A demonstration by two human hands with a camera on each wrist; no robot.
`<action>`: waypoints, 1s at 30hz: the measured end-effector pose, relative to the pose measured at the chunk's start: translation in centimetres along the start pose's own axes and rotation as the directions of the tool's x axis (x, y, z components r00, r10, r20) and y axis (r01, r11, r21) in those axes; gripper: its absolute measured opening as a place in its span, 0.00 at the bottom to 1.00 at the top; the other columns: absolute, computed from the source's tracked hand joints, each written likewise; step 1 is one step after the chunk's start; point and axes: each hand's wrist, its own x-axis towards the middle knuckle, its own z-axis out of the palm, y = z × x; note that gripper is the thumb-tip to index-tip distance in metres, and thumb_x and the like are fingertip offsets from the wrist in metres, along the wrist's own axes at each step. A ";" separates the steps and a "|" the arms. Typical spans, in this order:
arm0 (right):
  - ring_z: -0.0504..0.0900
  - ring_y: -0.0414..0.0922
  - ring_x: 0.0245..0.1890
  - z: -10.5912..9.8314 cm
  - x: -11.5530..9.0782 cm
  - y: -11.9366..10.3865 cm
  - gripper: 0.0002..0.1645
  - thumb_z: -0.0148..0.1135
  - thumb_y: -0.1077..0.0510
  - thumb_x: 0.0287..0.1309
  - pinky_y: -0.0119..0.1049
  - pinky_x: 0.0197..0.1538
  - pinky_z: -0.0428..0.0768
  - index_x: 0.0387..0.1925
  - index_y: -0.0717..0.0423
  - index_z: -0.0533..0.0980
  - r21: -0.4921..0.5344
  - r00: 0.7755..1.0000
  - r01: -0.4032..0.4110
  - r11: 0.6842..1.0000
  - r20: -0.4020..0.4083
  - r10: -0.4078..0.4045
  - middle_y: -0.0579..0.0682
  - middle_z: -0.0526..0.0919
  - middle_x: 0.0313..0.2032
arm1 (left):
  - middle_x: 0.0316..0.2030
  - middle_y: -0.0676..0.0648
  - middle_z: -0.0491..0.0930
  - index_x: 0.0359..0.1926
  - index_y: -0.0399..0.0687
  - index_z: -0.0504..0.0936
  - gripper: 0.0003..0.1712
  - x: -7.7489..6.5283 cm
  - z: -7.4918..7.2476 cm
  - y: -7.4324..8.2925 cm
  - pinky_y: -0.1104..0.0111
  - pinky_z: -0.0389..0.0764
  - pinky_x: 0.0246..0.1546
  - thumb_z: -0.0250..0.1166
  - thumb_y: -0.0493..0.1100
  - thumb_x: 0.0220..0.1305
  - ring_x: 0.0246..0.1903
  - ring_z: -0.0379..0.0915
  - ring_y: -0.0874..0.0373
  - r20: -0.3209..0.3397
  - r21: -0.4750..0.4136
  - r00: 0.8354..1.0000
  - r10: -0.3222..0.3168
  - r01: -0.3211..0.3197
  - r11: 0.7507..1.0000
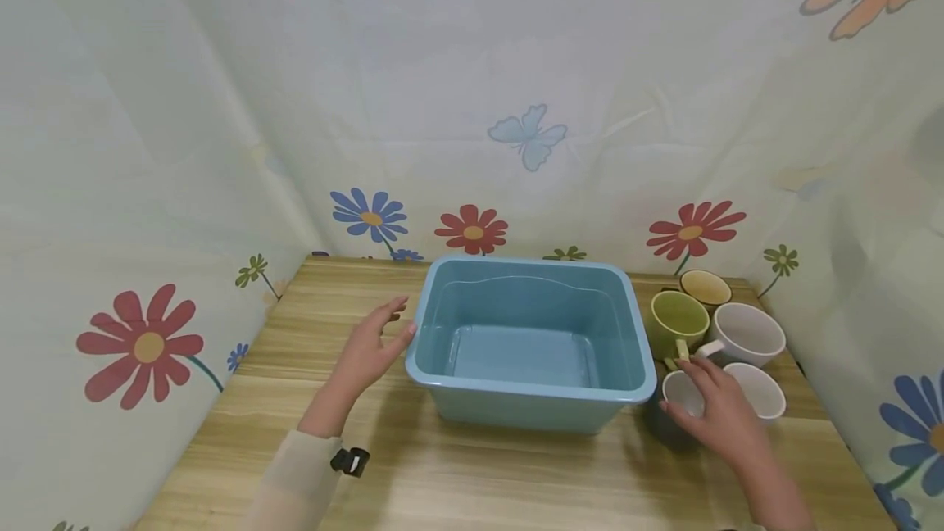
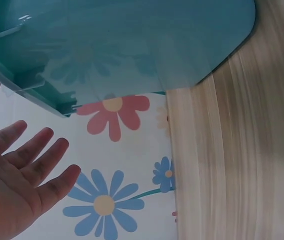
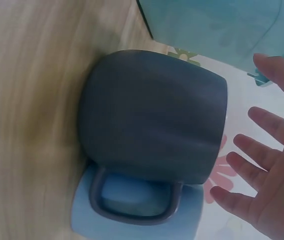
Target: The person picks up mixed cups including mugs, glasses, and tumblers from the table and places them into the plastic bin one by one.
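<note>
A light blue plastic bin point(image 1: 516, 410), with nothing inside, stands mid-table. Beside its left rim hovers my left hand point(image 1: 366, 355), fingers loosely spread and holding nothing; the left wrist view shows the palm facing the bin. Over the dark grey mug point(image 3: 151, 115) to the right of the bin is my right hand point(image 1: 723, 412), its fingers apart near the mouth and nothing gripped. The mug stands upright, handle toward a pale blue mug point(image 3: 137, 195). Behind them are a green mug point(image 1: 673, 338) and a white mug point(image 1: 748, 338) with its handle pointing left.
A mug with a yellowish inside point(image 1: 705, 287) stands farthest back in the cluster. The wood-grain table point(image 1: 354, 285) ends at a flowered cloth backdrop point(image 1: 590, 64) behind and on both sides. The mugs stand close together at the table's right side.
</note>
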 end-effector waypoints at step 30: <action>0.74 0.78 0.53 1.1 -0.2 1.2 0.52 0.83 0.55 0.31 0.70 0.55 0.73 0.60 0.74 0.72 0.003 0.994 -0.020 1.000 0.103 0.020 0.80 0.74 0.55 | 0.70 0.32 0.72 0.76 0.42 0.64 0.34 -0.1 2.2 0.1 0.45 0.77 0.64 0.59 0.46 0.75 0.66 0.73 0.35 0.061 -0.294 0.990 -0.124 0.137 0.946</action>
